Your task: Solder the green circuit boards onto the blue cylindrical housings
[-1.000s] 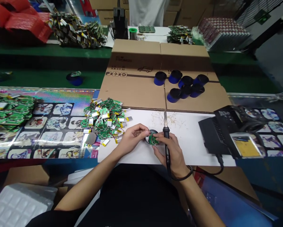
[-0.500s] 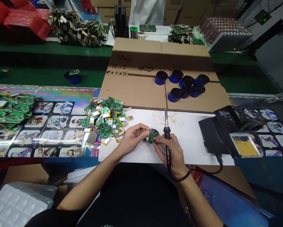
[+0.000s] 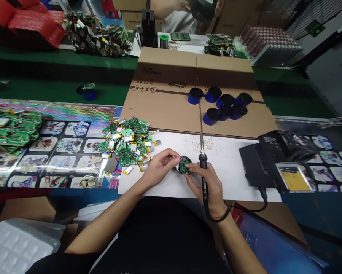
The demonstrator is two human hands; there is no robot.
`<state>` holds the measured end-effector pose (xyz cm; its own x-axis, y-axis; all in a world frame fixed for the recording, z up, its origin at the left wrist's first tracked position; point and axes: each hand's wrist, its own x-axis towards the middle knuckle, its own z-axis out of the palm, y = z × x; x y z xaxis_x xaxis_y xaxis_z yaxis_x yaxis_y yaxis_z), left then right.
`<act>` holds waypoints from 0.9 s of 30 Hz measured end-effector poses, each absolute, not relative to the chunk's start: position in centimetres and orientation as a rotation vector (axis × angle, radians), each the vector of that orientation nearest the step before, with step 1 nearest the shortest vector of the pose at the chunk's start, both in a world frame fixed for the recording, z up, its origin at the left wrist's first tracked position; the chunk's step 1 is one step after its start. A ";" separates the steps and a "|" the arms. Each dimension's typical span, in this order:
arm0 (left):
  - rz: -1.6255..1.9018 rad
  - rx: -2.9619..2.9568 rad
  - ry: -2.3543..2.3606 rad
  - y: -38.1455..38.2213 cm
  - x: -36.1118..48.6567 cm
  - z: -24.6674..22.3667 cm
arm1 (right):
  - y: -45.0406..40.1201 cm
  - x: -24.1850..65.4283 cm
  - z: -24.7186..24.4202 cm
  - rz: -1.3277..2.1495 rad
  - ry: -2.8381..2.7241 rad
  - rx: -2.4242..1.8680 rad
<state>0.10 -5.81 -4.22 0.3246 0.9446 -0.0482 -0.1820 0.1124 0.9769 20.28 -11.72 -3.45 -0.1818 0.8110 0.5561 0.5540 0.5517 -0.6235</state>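
A small green circuit board point(image 3: 183, 166) sits in the mouth of a dark round housing on the white sheet. On its left side my left hand point(image 3: 161, 166) pinches at the rim; whatever lies between thumb and forefinger is too small to tell. My right hand point(image 3: 210, 184) holds a black soldering iron point(image 3: 204, 176), its metal tip pointing away from me, while the fingertips touch the board's right edge. Thin wire scraps point(image 3: 193, 142) lie beyond the housing. A heap of green boards with silver battery cells point(image 3: 129, 142) is to the left of my left hand.
Several blue cylinders with black tops point(image 3: 211, 116) stand on the cardboard point(image 3: 162, 110). A black soldering station point(image 3: 256, 161) is at the right. More boards point(image 3: 13, 127) lie far left. Across the bench, a person's hands point(image 3: 185, 5) hold a dark round object.
The board has shifted slightly left and now sits lower in the housing. Across the bench, a person's hands with a dark object have come into view. The camera view has shifted slightly.
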 end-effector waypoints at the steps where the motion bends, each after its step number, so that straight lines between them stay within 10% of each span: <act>1: 0.999 1.141 0.859 -5.8 0.1 -4.2 | -11.8 20.2 -3.5 0.334 -1.854 -1.119; 27: 0.955 1.647 0.939 -6.6 0.2 -4.3 | -11.1 21.7 -5.5 0.245 -1.776 -1.333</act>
<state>0.21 -6.62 -4.27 0.3933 0.9062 0.1554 0.1400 -0.2261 0.9640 21.68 -11.15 -5.45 -0.0406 0.8529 0.5205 0.6798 0.4053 -0.6112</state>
